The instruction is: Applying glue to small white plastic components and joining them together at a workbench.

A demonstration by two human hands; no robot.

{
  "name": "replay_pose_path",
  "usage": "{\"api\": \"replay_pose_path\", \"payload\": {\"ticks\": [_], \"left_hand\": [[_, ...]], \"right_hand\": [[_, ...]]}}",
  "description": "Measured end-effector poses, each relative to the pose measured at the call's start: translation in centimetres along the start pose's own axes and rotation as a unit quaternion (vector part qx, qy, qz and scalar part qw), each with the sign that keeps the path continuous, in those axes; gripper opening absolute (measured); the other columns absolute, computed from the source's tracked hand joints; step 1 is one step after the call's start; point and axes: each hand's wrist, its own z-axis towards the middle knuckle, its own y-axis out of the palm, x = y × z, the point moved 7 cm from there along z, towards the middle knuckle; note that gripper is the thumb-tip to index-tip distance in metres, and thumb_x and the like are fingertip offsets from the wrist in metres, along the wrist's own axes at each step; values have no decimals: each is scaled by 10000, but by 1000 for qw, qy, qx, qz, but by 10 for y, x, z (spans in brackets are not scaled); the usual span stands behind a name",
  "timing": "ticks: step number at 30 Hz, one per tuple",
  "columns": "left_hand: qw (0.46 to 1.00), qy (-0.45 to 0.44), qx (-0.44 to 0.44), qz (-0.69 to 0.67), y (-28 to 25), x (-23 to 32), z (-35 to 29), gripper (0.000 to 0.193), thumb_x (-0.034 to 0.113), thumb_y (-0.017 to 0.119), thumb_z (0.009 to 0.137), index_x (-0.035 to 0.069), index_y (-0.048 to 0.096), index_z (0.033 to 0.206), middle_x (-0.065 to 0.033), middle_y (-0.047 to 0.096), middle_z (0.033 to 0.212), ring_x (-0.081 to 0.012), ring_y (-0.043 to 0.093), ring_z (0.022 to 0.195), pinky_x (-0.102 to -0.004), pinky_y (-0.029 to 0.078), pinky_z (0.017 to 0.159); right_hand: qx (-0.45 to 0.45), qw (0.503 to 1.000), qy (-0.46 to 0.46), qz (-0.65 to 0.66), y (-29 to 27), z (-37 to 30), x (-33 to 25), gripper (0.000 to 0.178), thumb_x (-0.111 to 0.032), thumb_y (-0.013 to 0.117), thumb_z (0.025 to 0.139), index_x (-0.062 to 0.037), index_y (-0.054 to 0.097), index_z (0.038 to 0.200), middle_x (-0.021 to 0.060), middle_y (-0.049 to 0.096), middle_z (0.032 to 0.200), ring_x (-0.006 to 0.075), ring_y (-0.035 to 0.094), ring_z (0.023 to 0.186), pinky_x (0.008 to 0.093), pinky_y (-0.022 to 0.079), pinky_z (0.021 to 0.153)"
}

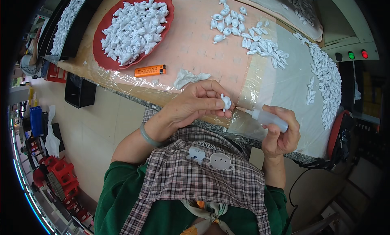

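My left hand (198, 101) pinches a small white plastic figure part (226, 102) between thumb and fingers, above the table's near edge. In my right hand (283, 131) is a translucent squeeze bottle (271, 120) with a thin nozzle, tilted so its tip points left at the part. Whether the tip touches the part I cannot tell. Past my hands, several round white parts (228, 21) lie scattered, with a pile of smaller, elongated white pieces (266, 48) beside them. A red scalloped bowl (98, 52) heaped with white parts stands at the far left.
An orange box-shaped lighter (150, 70) and a crumpled white tissue (190, 78) lie between the bowl and my left hand. More white pieces (327, 84) spread along the right side. A metal housing with green and red buttons (357, 55) stands at the back right.
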Motion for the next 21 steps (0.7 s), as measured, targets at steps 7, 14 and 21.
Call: {"api": "replay_pose_path", "payload": {"ticks": [7, 14, 21], "left_hand": [[1000, 8, -5, -1, 1, 1, 1, 161, 63, 627, 871, 3, 582, 1014, -138, 648, 992, -184, 664, 865, -269, 539, 785], [1000, 5, -1, -2, -2, -1, 1, 167, 61, 631, 868, 5, 581, 1017, -133, 651, 986, -184, 664, 860, -271, 538, 782], [1000, 1, 5, -5, -1, -1, 1, 179, 65, 625, 869, 15, 575, 1033, -152, 646, 1000, -191, 654, 871, -302, 545, 805]], "right_hand": [[-5, 1000, -1, -4, 1, 0, 1, 360, -267, 553, 947, 51, 505, 1108, 209, 654, 875, 155, 602, 625, 216, 475, 493], [-3, 999, 39, 23, 2, -4, 8, 350, -268, 564, 943, 30, 499, 1114, 195, 655, 892, 138, 578, 617, 210, 461, 500], [104, 909, 255, 313, 4, -8, 57, 321, -95, 662, 861, -3, 487, 1114, 167, 570, 1036, 165, 591, 734, 223, 465, 529]]}}
